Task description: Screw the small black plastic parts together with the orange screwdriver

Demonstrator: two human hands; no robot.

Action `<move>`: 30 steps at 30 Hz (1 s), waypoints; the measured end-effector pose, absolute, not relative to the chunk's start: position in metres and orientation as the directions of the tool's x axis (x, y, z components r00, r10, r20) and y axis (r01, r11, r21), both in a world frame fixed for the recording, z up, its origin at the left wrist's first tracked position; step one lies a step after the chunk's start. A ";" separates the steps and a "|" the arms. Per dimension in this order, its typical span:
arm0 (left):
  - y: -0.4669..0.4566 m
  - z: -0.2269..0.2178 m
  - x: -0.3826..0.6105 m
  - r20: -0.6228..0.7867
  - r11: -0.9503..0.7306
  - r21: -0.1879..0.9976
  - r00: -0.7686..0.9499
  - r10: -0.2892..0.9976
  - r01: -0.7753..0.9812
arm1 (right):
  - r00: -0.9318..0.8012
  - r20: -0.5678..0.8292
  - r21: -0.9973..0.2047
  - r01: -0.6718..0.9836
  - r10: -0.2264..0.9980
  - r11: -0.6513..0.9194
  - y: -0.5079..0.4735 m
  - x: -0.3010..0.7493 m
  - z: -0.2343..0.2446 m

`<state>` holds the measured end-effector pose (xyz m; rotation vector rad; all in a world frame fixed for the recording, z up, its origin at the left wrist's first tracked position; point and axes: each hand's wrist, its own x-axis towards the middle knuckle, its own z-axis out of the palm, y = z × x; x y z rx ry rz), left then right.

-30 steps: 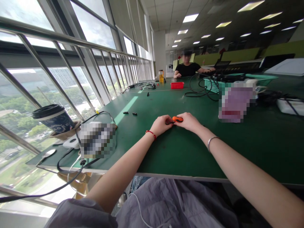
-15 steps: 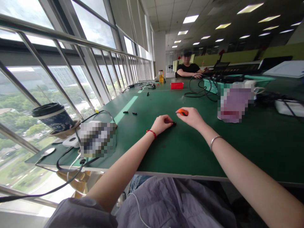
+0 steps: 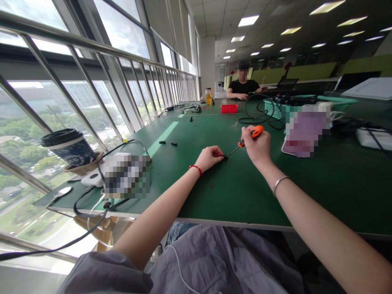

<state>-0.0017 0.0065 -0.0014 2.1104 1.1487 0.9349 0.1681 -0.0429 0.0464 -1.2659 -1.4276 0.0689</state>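
My left hand (image 3: 211,157) rests on the green table (image 3: 196,192), its fingers pinching a small black piece (image 3: 226,157) whose end shows past the fingertips. In my right hand (image 3: 257,146) is a screwdriver (image 3: 256,131) with an orange and black handle, closed in the fingers. Its thin shaft slants down to the left, with the tip close to the black piece; whether they touch I cannot tell. Two similar small black pieces (image 3: 174,143) lie on the table to the left of my hands, and another dark piece (image 3: 191,119) is farther back.
At the left stand a lidded paper cup (image 3: 72,149) and tangled cables. A red tray (image 3: 229,108), a jar (image 3: 208,96) and a turquoise basket (image 3: 272,109) are farther back. A phone-like purple object (image 3: 306,132) lies right. A person (image 3: 243,87) sits across the table.
My right hand has turned and lifted slightly to the right, bringing the screwdriver's shaft into sight, pointed at the black piece. My left hand keeps its pinch in nearly the same place.
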 end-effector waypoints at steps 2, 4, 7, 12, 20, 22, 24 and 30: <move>0.006 -0.001 -0.001 0.311 -0.480 0.738 0.391 0.866 0.475 | 0.229 0.677 -0.659 0.613 0.699 0.437 -0.043 0.167 0.046; 0.006 -0.002 -0.001 0.314 -0.482 0.739 0.393 0.864 0.470 | 0.203 0.677 -0.657 0.599 0.707 0.457 -0.043 0.167 0.046; 0.007 -0.002 -0.001 0.318 -0.486 0.739 0.394 0.863 0.468 | 0.177 0.675 -0.651 0.599 0.717 0.466 -0.043 0.167 0.046; 0.007 -0.002 -0.002 0.319 -0.487 0.743 0.397 0.861 0.460 | 0.161 0.653 -0.645 0.631 0.740 0.431 -0.043 0.165 0.045; 0.006 -0.002 -0.002 0.323 -0.496 0.740 0.406 0.855 0.455 | 0.184 0.661 -0.664 0.595 0.727 0.453 -0.043 0.166 0.045; 0.007 -0.001 -0.002 0.322 -0.497 0.737 0.409 0.854 0.458 | 0.174 0.649 -0.667 0.599 0.740 0.444 -0.042 0.166 0.045; 0.007 -0.001 -0.003 0.321 -0.498 0.735 0.411 0.853 0.460 | 0.159 0.645 -0.667 0.594 0.747 0.450 -0.041 0.166 0.045; 0.009 -0.003 -0.003 0.321 -0.496 0.738 0.409 0.854 0.457 | 0.207 0.669 -0.645 0.638 0.714 0.419 -0.043 0.167 0.045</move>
